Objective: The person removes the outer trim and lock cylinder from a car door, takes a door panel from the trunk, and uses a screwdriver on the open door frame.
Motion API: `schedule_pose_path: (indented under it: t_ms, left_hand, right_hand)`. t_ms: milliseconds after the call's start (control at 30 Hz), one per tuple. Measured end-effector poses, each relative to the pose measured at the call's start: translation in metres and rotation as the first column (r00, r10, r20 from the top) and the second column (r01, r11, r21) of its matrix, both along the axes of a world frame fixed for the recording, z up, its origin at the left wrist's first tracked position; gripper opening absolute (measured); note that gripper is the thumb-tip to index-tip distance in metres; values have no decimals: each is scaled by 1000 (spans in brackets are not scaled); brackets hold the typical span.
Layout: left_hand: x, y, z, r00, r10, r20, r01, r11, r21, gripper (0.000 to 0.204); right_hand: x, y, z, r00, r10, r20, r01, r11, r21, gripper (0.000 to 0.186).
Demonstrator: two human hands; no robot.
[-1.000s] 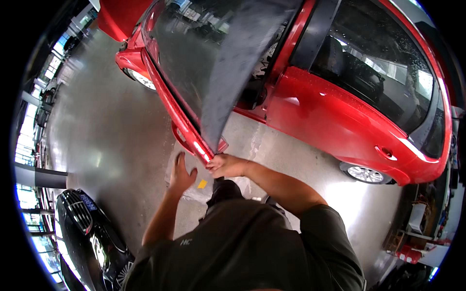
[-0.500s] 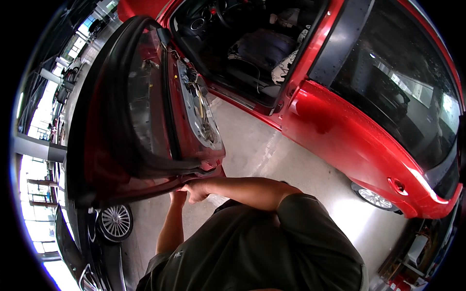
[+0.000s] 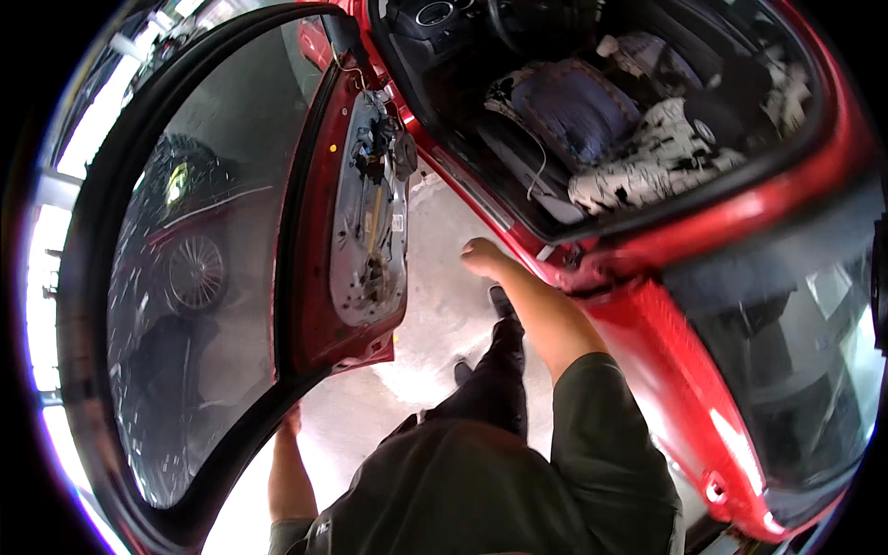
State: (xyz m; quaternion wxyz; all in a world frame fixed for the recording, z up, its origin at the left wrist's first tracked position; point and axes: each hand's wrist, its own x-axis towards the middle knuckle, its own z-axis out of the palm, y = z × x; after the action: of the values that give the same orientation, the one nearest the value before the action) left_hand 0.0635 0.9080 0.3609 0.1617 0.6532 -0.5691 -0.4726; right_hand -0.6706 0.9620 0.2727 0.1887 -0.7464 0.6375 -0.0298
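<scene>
A red car door (image 3: 310, 347) stands swung out on my left, its trim panel off so that a grey inner plate (image 3: 356, 296) with wires and mechanism shows. My left hand (image 3: 292, 422) is at the door's rear edge, below the window frame; its fingers are hidden behind the door. In the gap between door and car body, my right hand (image 3: 481, 257) hangs in the air with the fingers curled in. Nothing shows in it, and it touches neither the door nor the sill (image 3: 481, 199).
Through the doorway show a seat with a dark blue cushion (image 3: 578, 106) and a black-and-white patterned cover (image 3: 647, 153). The red rear door (image 3: 666, 361) is on my right. Pale concrete floor (image 3: 435, 333) lies under my feet. A spoked wheel (image 3: 196, 271) shows through the door glass.
My right hand has left the door's edge and moved forward and right into the gap. My left hand stays by the door edge. My view has shifted nearer the door and the car's interior.
</scene>
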Motion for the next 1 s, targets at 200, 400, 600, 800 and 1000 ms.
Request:
schedule_pose_path:
  t_ms: [200, 400, 600, 800, 1000]
  left_hand:
    - [9, 72, 35, 896, 366, 251, -381, 925, 10, 47]
    - [-21, 92, 55, 789, 459, 409, -521, 852, 49, 45]
    - [-46, 104, 67, 720, 476, 505, -588, 805, 80, 44]
    - [-60, 94, 61, 713, 456, 532, -590, 801, 103, 43]
    - [-57, 80, 51, 754, 413, 511, -533, 839, 109, 42]
  right_hand:
    - [-160, -84, -33, 408, -879, 248, 886, 447, 124, 43]
    - [-339, -125, -94, 296, -953, 56, 921, 301, 248, 80]
    - [-417, -119, -159, 431, -896, -105, 902, 427, 64, 85]
    - [-420, -120, -180, 444, -887, -124, 894, 449, -8, 65]
    - [-407, -117, -170, 123, -989, -79, 947, 93, 308, 61]
